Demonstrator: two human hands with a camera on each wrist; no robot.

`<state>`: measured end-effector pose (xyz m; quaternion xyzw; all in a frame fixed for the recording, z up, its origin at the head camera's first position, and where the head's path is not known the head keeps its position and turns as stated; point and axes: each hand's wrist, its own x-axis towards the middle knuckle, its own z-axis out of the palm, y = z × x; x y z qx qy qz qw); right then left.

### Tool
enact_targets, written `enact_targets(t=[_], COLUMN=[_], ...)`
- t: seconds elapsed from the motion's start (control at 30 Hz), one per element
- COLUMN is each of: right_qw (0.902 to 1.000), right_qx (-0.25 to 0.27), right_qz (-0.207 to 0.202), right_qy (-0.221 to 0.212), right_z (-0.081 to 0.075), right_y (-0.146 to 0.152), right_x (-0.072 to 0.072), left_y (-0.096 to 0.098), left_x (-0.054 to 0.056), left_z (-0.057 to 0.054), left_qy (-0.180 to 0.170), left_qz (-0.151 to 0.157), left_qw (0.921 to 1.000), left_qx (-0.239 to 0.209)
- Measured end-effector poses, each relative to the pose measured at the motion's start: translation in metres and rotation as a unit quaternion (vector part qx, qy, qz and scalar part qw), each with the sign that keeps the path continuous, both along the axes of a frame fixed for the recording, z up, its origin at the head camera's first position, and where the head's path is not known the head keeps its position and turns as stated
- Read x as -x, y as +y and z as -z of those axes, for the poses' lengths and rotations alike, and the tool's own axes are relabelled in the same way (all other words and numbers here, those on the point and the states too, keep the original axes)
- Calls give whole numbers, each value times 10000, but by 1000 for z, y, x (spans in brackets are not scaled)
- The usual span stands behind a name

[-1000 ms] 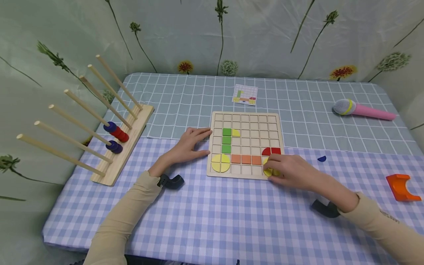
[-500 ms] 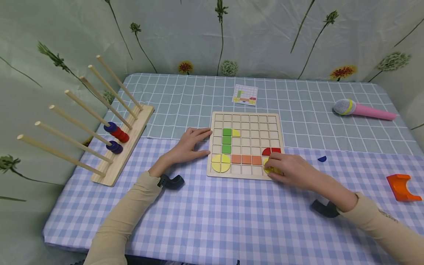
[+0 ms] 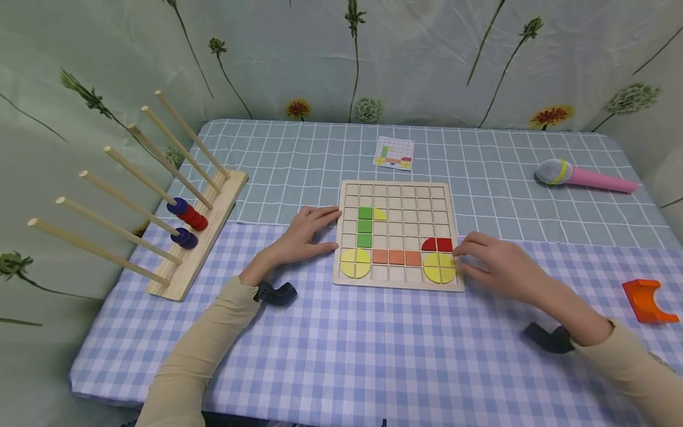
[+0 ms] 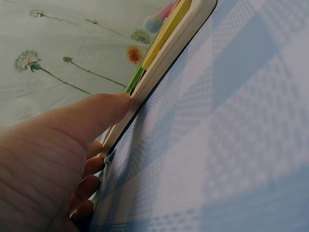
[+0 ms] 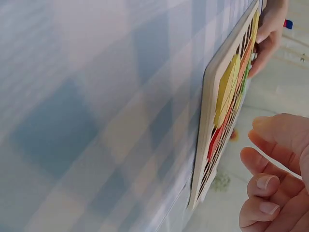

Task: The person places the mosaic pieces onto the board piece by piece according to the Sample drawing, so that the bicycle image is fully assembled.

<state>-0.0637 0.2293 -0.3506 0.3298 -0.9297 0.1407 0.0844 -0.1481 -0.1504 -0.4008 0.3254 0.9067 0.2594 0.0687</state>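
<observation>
A wooden grid board [image 3: 397,196] lies mid-table with green squares [image 3: 365,226], orange squares [image 3: 396,257], red pieces [image 3: 437,244] and two yellow circles, one at the left [image 3: 355,263] and one at the right [image 3: 440,267]. My left hand [image 3: 308,232] rests flat against the board's left edge [image 4: 145,87]. My right hand [image 3: 493,261] hovers just off the board's right edge [image 5: 205,121], fingers loosely curled and holding nothing.
A wooden peg rack [image 3: 184,237] with blue and red rings stands at the left. A pattern card [image 3: 395,152] lies behind the board. A pink microphone [image 3: 584,176], a small blue piece [image 3: 518,255] and an orange block [image 3: 647,300] lie to the right.
My right hand has lifted off the yellow pieces and moved right off the board, leaving the right yellow circle whole and uncovered. The left hand has not moved.
</observation>
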Motion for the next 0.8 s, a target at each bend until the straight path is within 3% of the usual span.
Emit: enact_targets(t=[0.47,0.8], right_qw=[9937,9926], right_qx=[-447,-443], right_qz=[1004,1093], right_qy=[-235,-300], right_z=[0,8], right_y=[55,79], right_x=[-4,-1], left_y=[0,0], left_x=[-1,0], left_z=[0,1], left_qy=[-51,15], left_qz=[-21,-8], left_qw=[10000,10000], left_qx=[9,23])
